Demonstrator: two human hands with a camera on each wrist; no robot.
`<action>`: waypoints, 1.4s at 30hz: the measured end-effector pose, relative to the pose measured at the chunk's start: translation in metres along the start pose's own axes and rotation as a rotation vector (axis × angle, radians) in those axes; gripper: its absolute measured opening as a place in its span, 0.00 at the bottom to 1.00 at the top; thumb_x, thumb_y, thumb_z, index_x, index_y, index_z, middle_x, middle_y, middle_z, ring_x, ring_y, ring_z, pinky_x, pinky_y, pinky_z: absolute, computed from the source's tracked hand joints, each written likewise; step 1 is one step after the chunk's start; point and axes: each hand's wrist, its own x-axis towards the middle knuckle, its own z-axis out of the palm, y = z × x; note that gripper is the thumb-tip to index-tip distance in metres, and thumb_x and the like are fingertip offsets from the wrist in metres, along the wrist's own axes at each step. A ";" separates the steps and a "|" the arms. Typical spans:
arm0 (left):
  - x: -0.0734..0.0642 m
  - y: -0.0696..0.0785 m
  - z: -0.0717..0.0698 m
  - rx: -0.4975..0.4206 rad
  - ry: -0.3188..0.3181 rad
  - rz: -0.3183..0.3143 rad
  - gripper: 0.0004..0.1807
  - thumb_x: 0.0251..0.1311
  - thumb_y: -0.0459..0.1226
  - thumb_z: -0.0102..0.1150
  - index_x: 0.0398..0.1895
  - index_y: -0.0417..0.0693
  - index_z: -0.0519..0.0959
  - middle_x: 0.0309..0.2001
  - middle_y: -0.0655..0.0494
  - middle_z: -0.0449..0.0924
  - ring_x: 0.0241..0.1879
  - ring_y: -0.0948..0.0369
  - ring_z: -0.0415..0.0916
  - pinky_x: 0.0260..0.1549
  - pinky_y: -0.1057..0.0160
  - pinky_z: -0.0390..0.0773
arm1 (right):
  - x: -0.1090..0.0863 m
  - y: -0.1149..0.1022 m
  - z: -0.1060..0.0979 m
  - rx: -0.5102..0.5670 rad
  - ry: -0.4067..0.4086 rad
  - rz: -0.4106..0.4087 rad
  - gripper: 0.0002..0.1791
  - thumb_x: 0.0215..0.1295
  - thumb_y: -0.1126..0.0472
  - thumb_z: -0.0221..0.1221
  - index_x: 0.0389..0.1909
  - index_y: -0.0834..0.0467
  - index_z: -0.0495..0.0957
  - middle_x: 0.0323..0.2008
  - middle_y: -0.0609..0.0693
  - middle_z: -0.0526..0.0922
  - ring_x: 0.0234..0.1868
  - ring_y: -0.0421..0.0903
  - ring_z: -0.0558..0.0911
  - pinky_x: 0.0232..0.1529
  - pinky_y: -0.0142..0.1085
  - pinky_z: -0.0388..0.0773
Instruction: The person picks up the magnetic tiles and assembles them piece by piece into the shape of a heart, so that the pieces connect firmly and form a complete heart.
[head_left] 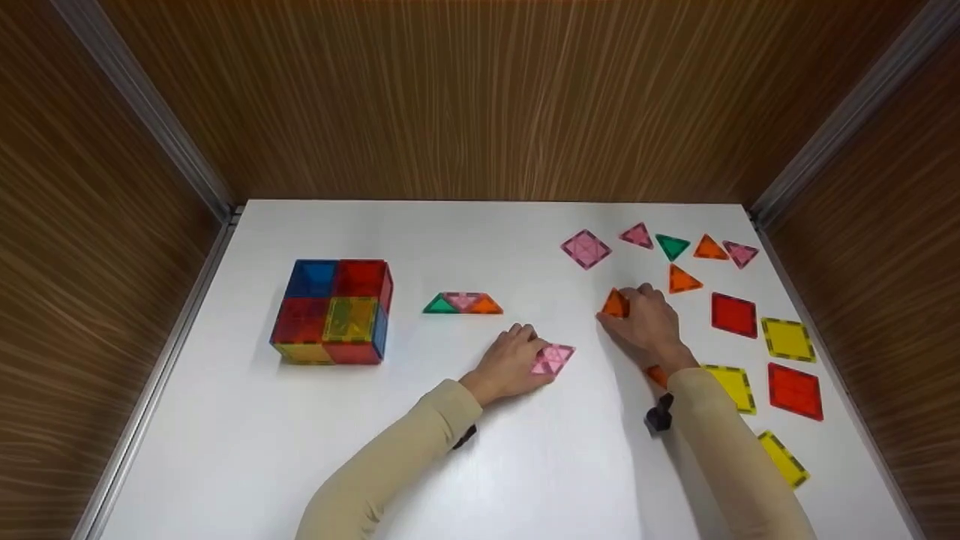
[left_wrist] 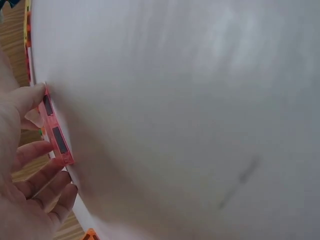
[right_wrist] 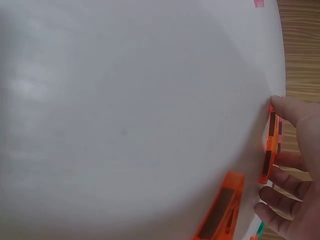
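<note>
Left hand pinches a pink tile below frame centre — right hand pinches an orange triangle, apart, up and rightward.

bare table leaves passage between the held pink piece and orange tile. a block obstructs the left; loose tiles crowd the right.

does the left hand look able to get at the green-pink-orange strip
Probably yes: the strip is close by, with only bare table between it and the left hand. That hand holds a pink piece, though, so it may need to release that first.
</note>
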 end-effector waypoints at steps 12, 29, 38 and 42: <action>-0.013 -0.017 -0.007 -0.056 0.020 -0.020 0.28 0.66 0.53 0.71 0.62 0.46 0.83 0.56 0.49 0.79 0.56 0.52 0.73 0.63 0.55 0.77 | -0.040 -0.022 0.003 0.033 -0.048 -0.070 0.38 0.62 0.44 0.74 0.66 0.63 0.78 0.48 0.61 0.80 0.46 0.56 0.80 0.55 0.52 0.86; -0.015 -0.016 -0.005 -0.072 0.027 -0.065 0.28 0.66 0.52 0.71 0.62 0.45 0.83 0.56 0.50 0.79 0.57 0.53 0.71 0.64 0.56 0.76 | -0.072 -0.069 0.019 0.044 -0.089 -0.253 0.29 0.58 0.47 0.78 0.54 0.61 0.85 0.35 0.52 0.83 0.31 0.44 0.78 0.38 0.41 0.84; -0.016 -0.014 -0.005 -0.053 0.003 -0.096 0.29 0.67 0.54 0.70 0.64 0.47 0.82 0.57 0.51 0.78 0.58 0.54 0.71 0.66 0.57 0.76 | -0.073 -0.077 0.024 0.025 -0.092 -0.262 0.28 0.57 0.48 0.78 0.52 0.61 0.85 0.35 0.52 0.86 0.30 0.43 0.77 0.39 0.42 0.85; -0.016 -0.016 -0.005 -0.061 0.008 -0.088 0.29 0.66 0.54 0.70 0.63 0.46 0.82 0.57 0.51 0.78 0.58 0.53 0.71 0.65 0.56 0.76 | -0.071 -0.075 0.024 0.027 -0.110 -0.276 0.32 0.57 0.46 0.78 0.57 0.60 0.83 0.39 0.53 0.85 0.33 0.44 0.79 0.43 0.44 0.88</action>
